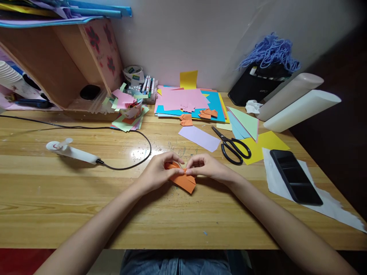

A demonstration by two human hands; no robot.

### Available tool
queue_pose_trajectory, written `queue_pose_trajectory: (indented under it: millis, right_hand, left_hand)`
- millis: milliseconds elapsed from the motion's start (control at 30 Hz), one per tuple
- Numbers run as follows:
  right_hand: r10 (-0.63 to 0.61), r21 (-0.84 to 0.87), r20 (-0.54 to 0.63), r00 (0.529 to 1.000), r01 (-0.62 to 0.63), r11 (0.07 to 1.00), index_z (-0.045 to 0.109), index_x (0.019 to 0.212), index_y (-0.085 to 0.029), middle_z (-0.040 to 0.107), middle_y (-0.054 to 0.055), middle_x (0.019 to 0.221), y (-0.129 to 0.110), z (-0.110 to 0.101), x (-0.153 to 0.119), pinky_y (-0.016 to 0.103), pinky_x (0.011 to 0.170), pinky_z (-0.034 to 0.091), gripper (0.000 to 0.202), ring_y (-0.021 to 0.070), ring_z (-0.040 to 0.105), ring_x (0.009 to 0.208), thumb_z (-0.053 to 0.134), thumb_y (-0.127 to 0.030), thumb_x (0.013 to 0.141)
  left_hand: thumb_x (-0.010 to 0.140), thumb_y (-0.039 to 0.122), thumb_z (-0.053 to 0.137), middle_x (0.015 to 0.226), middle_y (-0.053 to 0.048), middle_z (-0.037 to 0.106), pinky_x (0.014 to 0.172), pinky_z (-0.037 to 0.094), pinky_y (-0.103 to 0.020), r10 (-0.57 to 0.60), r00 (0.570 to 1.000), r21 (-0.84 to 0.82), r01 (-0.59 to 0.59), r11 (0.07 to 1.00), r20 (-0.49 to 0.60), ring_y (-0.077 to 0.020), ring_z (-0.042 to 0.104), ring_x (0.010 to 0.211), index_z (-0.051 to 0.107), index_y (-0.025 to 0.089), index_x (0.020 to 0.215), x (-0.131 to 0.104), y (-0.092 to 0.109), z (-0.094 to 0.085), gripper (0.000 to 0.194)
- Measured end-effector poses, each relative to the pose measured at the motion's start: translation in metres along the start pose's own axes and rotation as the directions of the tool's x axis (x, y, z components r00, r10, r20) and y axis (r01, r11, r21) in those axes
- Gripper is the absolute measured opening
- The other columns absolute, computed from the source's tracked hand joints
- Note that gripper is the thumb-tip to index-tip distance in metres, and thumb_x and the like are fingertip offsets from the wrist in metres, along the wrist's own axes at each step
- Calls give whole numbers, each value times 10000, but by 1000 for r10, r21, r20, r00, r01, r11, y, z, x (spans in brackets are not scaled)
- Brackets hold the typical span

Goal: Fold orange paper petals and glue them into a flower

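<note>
A folded piece of orange paper (183, 184) lies between my hands near the middle of the wooden table. My left hand (160, 170) pinches it with the thumb on top, fingers partly behind it. From the other side, thumb and forefinger of my right hand (207, 168) grip its upper edge, close to the left thumb. The paper's lower corner points toward me. Beyond the hands lie a lilac paper strip (200, 138) and small folded orange paper pieces (186, 119). Black-handled scissors (232, 146) rest to the right with their tips pointing away.
On the left is a white hot glue gun (73, 152) with a black cord. A paper-filled cup (132, 110) and stacked coloured sheets (169, 100) stand at the back. A phone (295, 176) lies on white paper at right, near two bottles (301, 110). Scraps dot the table (86, 206).
</note>
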State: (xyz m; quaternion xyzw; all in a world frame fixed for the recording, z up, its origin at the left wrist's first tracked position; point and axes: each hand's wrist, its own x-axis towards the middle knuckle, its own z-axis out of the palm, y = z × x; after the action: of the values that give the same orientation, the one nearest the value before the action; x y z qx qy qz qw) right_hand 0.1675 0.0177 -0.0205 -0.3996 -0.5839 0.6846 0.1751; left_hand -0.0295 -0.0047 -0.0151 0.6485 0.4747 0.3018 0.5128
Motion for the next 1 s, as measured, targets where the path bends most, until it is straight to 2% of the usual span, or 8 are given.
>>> queue_pose_trajectory:
  millis: [133, 400, 567, 800, 1000]
  right_hand:
    - [-24, -13, 9, 1000, 25, 1000, 650, 706, -144, 600, 0, 696, 2, 0, 0, 224, 603, 382, 187, 92, 523, 644, 698, -322, 671]
    - [-63, 55, -47, 997, 66, 996, 639, 720, -157, 627, 7, 752, 2, 3, -1, 243, 655, 420, 180, 108, 559, 687, 678, -330, 690]
    - [-60, 47, -79, 995, 64, 997, 633, 688, -150, 630, 8, 715, 1, 3, -2, 237, 621, 417, 201, 107, 559, 663, 691, -341, 674]
    - [-3, 52, -3, 1000, 3, 999, 656, 710, -145, 622, 8, 676, -1, -5, -3, 242, 627, 438, 222, 98, 552, 633, 671, -366, 693]
    - [-15, 18, -6, 1000, 15, 1000, 651, 722, -148, 639, 19, 730, -2, -4, -3, 246, 637, 438, 211, 110, 564, 665, 680, -353, 682]
  left_hand:
    - [677, 222, 644, 781, -15, 634, 637, 435, -230, 16, 1000, -35, -15, 999, 20, -111, 558, 690, 609, 156, 830, 0, 1, 1, 170]
    - [688, 215, 637, 790, -17, 619, 629, 431, -223, 24, 1000, -94, -23, 995, 8, -108, 560, 693, 593, 147, 819, 2, -1, 1, 154]
    - [678, 232, 657, 816, -23, 621, 634, 438, -224, 13, 1000, -106, -14, 994, -7, -111, 567, 699, 589, 151, 827, 2, -3, 1, 182]
    - [680, 243, 657, 843, -32, 629, 649, 451, -232, 15, 1000, -94, -17, 995, -20, -123, 582, 725, 587, 156, 846, 0, -1, 1, 200]
    - [672, 232, 659, 840, -25, 625, 654, 448, -230, 34, 999, -69, -36, 997, -31, -120, 572, 732, 594, 157, 828, -1, 1, 0, 185]
